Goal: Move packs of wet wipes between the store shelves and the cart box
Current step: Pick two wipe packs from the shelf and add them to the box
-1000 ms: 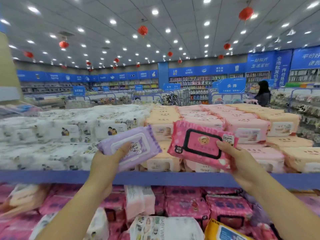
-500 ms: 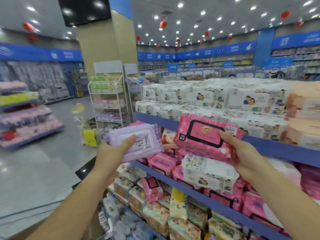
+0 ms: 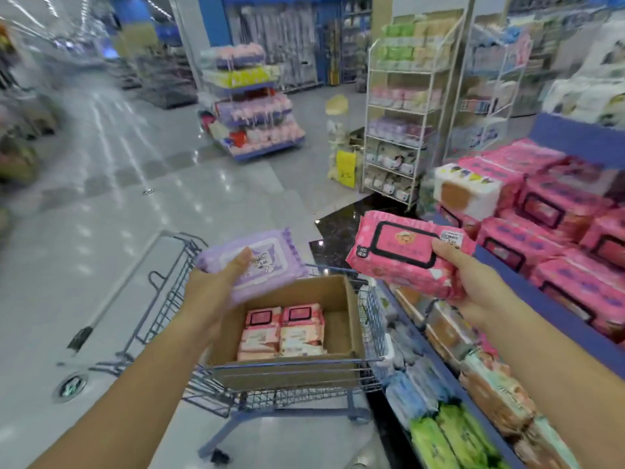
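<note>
Purple pack and pink pack; in transit to cart box
Left hand grips the purple pack, thumb on top, above the box's left side; right hand clasps the pink pack, just right of the box, near the store shelves; both packs were held up at the shelf front half a second ago and now hang by the cart; stacked packs already lie inside; remaining, by judgement: lower and release both.
</note>
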Available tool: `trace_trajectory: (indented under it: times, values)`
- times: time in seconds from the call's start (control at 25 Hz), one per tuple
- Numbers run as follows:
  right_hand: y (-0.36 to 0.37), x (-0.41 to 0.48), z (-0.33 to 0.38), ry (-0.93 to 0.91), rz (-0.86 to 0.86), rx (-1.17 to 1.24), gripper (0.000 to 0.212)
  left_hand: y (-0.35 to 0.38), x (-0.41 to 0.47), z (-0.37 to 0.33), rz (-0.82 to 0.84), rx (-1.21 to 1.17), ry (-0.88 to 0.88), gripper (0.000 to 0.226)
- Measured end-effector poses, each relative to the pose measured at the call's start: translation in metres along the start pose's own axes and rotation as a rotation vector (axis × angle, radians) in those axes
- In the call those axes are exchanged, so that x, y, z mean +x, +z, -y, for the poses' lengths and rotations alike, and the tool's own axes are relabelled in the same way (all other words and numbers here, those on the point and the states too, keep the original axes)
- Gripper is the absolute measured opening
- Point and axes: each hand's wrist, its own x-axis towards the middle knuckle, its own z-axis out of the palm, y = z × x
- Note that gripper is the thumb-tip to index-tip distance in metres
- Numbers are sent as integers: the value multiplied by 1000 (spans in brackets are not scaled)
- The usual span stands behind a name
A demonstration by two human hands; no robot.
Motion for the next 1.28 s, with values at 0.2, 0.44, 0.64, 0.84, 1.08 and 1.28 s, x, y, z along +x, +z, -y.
trace_trajectory:
  times: [0.2, 0.44, 0.64, 0.84, 1.08, 1.28]
  values:
    - [68, 93, -89, 164, 60, -56, 48, -44, 79, 59, -179, 54, -199, 39]
    - [111, 179, -187, 377, 13, -118, 49, -67, 164, 149, -243, 125, -431, 38]
    - [122, 227, -288, 448, -167, -112, 38, -81, 235, 248, -258, 130, -632, 28]
    - [126, 283, -384, 469, -312, -207, 48, -84, 310, 329, -264, 273, -658, 40]
    - [141, 355, -441, 473, -261, -261, 43, -106, 395, 422, -160, 166, -778, 42]
    - [153, 394, -476, 571, -161, -267, 56, -112, 420, 468, -258, -75, -894, 49]
